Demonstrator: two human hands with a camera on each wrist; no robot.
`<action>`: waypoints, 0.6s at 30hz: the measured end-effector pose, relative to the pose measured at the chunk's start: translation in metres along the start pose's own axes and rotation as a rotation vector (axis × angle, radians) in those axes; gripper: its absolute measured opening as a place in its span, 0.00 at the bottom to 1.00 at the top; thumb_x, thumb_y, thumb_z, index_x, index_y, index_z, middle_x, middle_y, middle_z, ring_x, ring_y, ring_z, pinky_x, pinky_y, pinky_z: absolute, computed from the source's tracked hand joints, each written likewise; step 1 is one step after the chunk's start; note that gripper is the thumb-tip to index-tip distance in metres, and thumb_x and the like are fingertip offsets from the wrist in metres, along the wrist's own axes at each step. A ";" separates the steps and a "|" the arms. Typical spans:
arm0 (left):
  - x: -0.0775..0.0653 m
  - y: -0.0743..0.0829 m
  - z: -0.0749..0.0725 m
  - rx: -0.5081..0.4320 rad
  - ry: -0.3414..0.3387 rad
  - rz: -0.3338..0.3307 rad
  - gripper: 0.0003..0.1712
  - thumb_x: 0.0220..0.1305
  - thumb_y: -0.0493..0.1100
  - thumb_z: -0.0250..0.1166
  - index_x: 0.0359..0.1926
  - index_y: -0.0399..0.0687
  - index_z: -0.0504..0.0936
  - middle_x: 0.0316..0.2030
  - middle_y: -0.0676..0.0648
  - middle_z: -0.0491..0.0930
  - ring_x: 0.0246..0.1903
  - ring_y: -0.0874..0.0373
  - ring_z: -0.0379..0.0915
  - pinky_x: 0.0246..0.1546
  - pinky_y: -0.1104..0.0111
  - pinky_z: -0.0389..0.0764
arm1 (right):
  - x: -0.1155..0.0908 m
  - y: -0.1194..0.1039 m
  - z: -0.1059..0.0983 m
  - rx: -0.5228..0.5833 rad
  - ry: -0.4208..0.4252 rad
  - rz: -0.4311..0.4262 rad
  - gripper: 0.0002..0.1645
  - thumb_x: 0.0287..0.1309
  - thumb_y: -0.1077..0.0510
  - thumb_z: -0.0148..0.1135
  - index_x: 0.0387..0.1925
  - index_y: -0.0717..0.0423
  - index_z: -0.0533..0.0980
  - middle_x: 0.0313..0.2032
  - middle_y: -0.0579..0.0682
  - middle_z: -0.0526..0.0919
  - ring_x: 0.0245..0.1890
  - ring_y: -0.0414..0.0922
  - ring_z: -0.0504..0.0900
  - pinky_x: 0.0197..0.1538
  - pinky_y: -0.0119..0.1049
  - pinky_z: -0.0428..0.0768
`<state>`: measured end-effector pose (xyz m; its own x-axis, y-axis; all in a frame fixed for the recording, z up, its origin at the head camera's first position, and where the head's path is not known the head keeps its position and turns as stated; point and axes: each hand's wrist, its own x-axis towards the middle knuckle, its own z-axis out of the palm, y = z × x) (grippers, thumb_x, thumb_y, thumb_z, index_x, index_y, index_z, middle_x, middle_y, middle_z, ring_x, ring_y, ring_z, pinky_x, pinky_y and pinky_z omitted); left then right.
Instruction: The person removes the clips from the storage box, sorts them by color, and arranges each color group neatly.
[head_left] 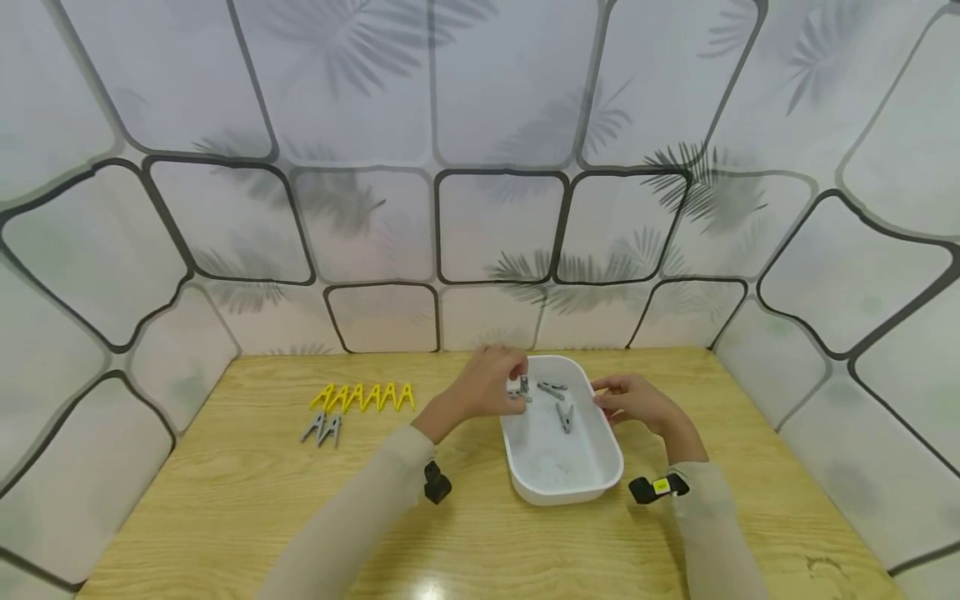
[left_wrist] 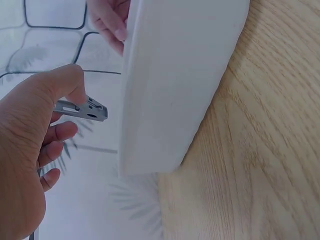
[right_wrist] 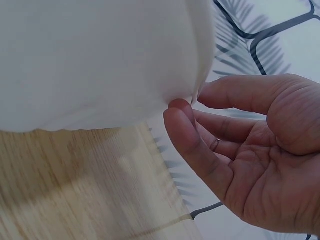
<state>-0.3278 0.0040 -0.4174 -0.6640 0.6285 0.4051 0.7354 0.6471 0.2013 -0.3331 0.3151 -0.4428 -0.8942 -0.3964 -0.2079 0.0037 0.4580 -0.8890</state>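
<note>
My left hand (head_left: 491, 383) is over the far left part of a white plastic bin (head_left: 558, 487). Between its thumb and index finger it pinches a grey clothespin (left_wrist: 87, 108), the other fingers loosely curled. Inside the bin lie several more grey clothespins (head_left: 565, 418), near the far end and the middle. At the right rim, my right hand (head_left: 633, 402) grips the bin's edge, with fingertips against its outer wall (right_wrist: 125, 65) in the right wrist view.
On the wooden table (head_left: 225, 500), a row of several yellow clothespins (head_left: 360, 397) stands to the left of the bin. Two grey clothespins (head_left: 328, 429) are in front of that row. Patterned white walls (head_left: 495, 225) enclose the table at the back and sides.
</note>
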 end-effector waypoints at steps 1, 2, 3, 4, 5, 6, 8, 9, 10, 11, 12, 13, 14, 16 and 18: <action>-0.003 -0.001 -0.002 -0.006 0.027 0.000 0.18 0.44 0.45 0.70 0.36 0.47 0.75 0.28 0.50 0.74 0.32 0.57 0.61 0.41 0.63 0.61 | 0.000 0.000 0.000 0.000 0.001 0.001 0.30 0.71 0.59 0.59 0.67 0.75 0.67 0.37 0.51 0.87 0.35 0.42 0.85 0.43 0.42 0.87; -0.006 -0.002 -0.005 -0.016 0.052 -0.001 0.18 0.43 0.45 0.71 0.36 0.46 0.76 0.29 0.49 0.75 0.32 0.57 0.61 0.41 0.63 0.61 | 0.000 0.000 0.000 0.001 0.003 0.002 0.30 0.71 0.59 0.59 0.67 0.75 0.67 0.37 0.51 0.87 0.35 0.42 0.85 0.42 0.42 0.87; -0.009 -0.003 -0.007 -0.025 0.073 -0.006 0.18 0.43 0.45 0.71 0.36 0.46 0.76 0.29 0.49 0.75 0.32 0.57 0.61 0.41 0.63 0.62 | -0.001 0.000 0.000 0.001 0.005 0.004 0.30 0.71 0.59 0.59 0.67 0.75 0.67 0.37 0.51 0.87 0.35 0.42 0.85 0.42 0.42 0.87; -0.013 -0.004 -0.009 -0.029 0.094 -0.011 0.18 0.44 0.45 0.71 0.36 0.45 0.76 0.29 0.49 0.75 0.32 0.58 0.60 0.41 0.63 0.62 | -0.001 0.000 0.000 0.000 0.006 0.005 0.30 0.71 0.59 0.59 0.67 0.75 0.67 0.37 0.51 0.87 0.35 0.42 0.85 0.42 0.42 0.87; -0.016 -0.006 -0.011 -0.037 0.116 -0.015 0.18 0.44 0.44 0.71 0.36 0.45 0.76 0.29 0.49 0.76 0.32 0.58 0.60 0.41 0.62 0.62 | -0.001 -0.001 0.000 -0.001 0.007 0.006 0.30 0.71 0.59 0.59 0.67 0.75 0.67 0.38 0.52 0.87 0.35 0.42 0.85 0.42 0.42 0.87; -0.020 -0.007 -0.013 -0.037 0.137 -0.022 0.18 0.45 0.44 0.71 0.36 0.46 0.76 0.29 0.49 0.75 0.32 0.58 0.59 0.41 0.62 0.61 | -0.001 -0.001 0.000 -0.002 0.007 0.008 0.30 0.71 0.59 0.59 0.67 0.75 0.67 0.38 0.52 0.87 0.34 0.42 0.85 0.42 0.42 0.87; -0.027 -0.011 -0.017 -0.050 0.184 -0.034 0.17 0.46 0.43 0.72 0.35 0.46 0.75 0.29 0.49 0.74 0.31 0.58 0.58 0.40 0.62 0.61 | -0.002 -0.002 0.000 -0.004 0.011 0.012 0.30 0.71 0.59 0.58 0.67 0.75 0.67 0.38 0.53 0.87 0.34 0.43 0.85 0.42 0.42 0.87; -0.031 -0.013 -0.019 -0.056 0.207 -0.041 0.16 0.46 0.42 0.72 0.35 0.46 0.75 0.29 0.49 0.74 0.31 0.58 0.58 0.39 0.62 0.61 | -0.002 -0.003 0.001 -0.006 0.011 0.011 0.30 0.71 0.59 0.58 0.67 0.75 0.67 0.39 0.53 0.87 0.34 0.43 0.85 0.42 0.42 0.87; -0.035 -0.014 -0.021 -0.062 0.231 -0.048 0.16 0.46 0.41 0.72 0.35 0.46 0.74 0.29 0.49 0.73 0.31 0.58 0.58 0.39 0.62 0.61 | -0.002 -0.003 0.001 -0.009 0.011 0.010 0.30 0.71 0.59 0.58 0.67 0.75 0.67 0.39 0.53 0.88 0.34 0.43 0.86 0.43 0.42 0.87; -0.039 -0.016 -0.023 -0.069 0.251 -0.055 0.17 0.46 0.41 0.72 0.35 0.46 0.74 0.29 0.50 0.72 0.31 0.58 0.58 0.39 0.62 0.60 | -0.002 -0.003 0.001 -0.009 0.012 0.011 0.30 0.71 0.59 0.58 0.67 0.75 0.67 0.39 0.53 0.88 0.34 0.43 0.86 0.43 0.42 0.87; -0.043 -0.018 -0.025 -0.069 0.271 -0.064 0.17 0.46 0.41 0.72 0.35 0.46 0.73 0.29 0.50 0.72 0.31 0.58 0.58 0.39 0.62 0.61 | -0.002 -0.003 0.002 -0.008 0.014 0.012 0.30 0.71 0.60 0.59 0.67 0.75 0.68 0.39 0.53 0.88 0.34 0.43 0.86 0.42 0.42 0.87; -0.047 -0.020 -0.026 -0.079 0.287 -0.073 0.17 0.46 0.40 0.72 0.35 0.46 0.74 0.29 0.50 0.72 0.31 0.58 0.58 0.39 0.61 0.61 | -0.001 -0.003 0.001 -0.008 0.016 0.013 0.30 0.71 0.60 0.59 0.66 0.75 0.68 0.38 0.53 0.88 0.34 0.43 0.86 0.42 0.42 0.87; -0.051 -0.022 -0.028 -0.084 0.304 -0.084 0.17 0.46 0.40 0.72 0.35 0.45 0.74 0.29 0.51 0.72 0.31 0.58 0.59 0.39 0.61 0.61 | -0.001 -0.002 0.001 -0.009 0.016 0.012 0.30 0.71 0.60 0.59 0.66 0.75 0.68 0.38 0.53 0.87 0.34 0.43 0.86 0.42 0.42 0.87; -0.058 -0.026 -0.031 -0.094 0.333 -0.112 0.17 0.45 0.40 0.73 0.35 0.45 0.75 0.29 0.50 0.73 0.31 0.57 0.60 0.39 0.60 0.62 | -0.001 -0.001 0.001 -0.008 0.018 0.012 0.30 0.71 0.60 0.59 0.66 0.75 0.68 0.38 0.53 0.87 0.33 0.42 0.85 0.42 0.42 0.87; -0.067 -0.031 -0.034 -0.094 0.356 -0.146 0.17 0.45 0.40 0.74 0.36 0.45 0.75 0.30 0.49 0.75 0.31 0.57 0.61 0.38 0.60 0.63 | -0.001 -0.001 0.000 -0.008 0.020 0.013 0.30 0.70 0.60 0.59 0.66 0.75 0.68 0.39 0.53 0.87 0.33 0.42 0.85 0.42 0.42 0.87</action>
<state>-0.3018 -0.0727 -0.4208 -0.6859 0.3338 0.6466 0.6572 0.6657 0.3535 -0.3320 0.3149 -0.4418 -0.9028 -0.3747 -0.2111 0.0118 0.4692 -0.8830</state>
